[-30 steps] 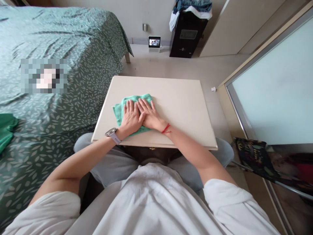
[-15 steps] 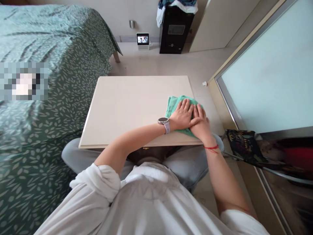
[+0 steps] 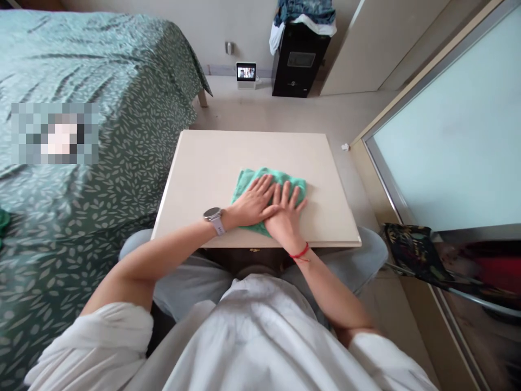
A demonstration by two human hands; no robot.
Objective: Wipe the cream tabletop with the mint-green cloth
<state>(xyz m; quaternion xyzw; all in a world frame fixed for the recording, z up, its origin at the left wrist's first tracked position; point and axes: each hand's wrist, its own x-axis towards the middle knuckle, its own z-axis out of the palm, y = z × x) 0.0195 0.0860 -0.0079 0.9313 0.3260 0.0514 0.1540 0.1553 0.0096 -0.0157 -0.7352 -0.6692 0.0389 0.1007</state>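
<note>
A folded green cloth lies on the pale tabletop, near the middle of its front half. My left hand, with a watch at the wrist, rests flat on the cloth's left part with its fingers stretched out. On the right part of the cloth lies my right hand, palm down, fingers spread, a red string bracelet at its wrist. The two hands touch at the thumbs. Most of the cloth's near middle is hidden under them.
To the left is a bed under a green leaf-patterned cover. A small screen and a black cabinet with clothes on top stand by the wall. Frosted sliding panels and a dark patterned bag are at the right.
Both hands and the cloth have slid left across the tabletop, from its right edge to near the middle. The camera view has shifted slightly.
</note>
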